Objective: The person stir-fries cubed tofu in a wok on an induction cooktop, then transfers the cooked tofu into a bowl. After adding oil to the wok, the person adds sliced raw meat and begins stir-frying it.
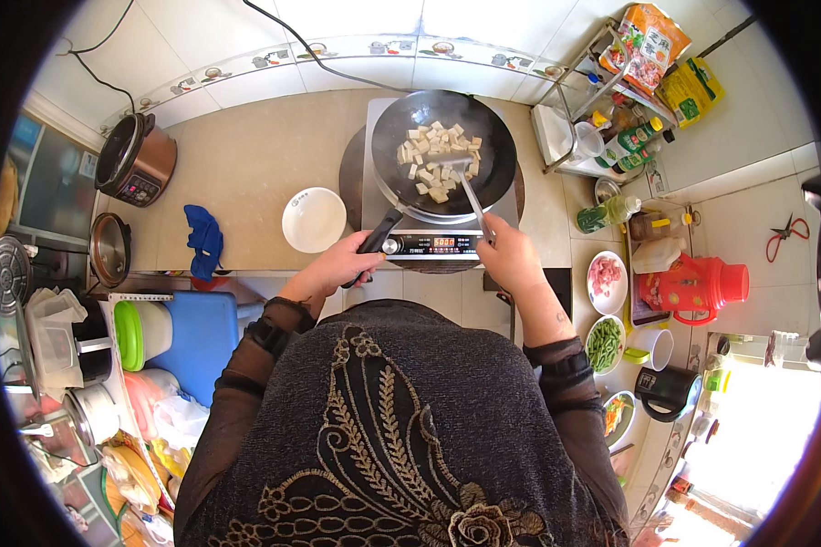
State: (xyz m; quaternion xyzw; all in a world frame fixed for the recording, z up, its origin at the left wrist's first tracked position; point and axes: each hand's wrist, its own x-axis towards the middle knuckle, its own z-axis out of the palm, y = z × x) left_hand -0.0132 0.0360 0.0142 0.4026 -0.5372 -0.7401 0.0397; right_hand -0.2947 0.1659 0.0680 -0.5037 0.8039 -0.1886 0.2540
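Observation:
My left hand (339, 263) grips the black handle (378, 236) of a dark wok (393, 174), which sits on an induction cooker (373, 205) with a lit red display. Many pale cubes that look like tofu (424, 142) are gathered in the wok's middle and far part. In my right hand (513, 253) is the handle of a metal spatula (471, 191). Its blade rests among the cubes, hiding some of them. A white bowl (314, 220) stands on the counter, left of the wok handle; no contents show in it.
Farther left are a blue cloth (204, 241), an electric pressure cooker (147, 161) and its lid (110, 249). Along the right stand a plate of raw meat (606, 282), a bowl of cut green vegetables (605, 344), a red thermos jug (687, 288) and a rack of bottles (575, 140).

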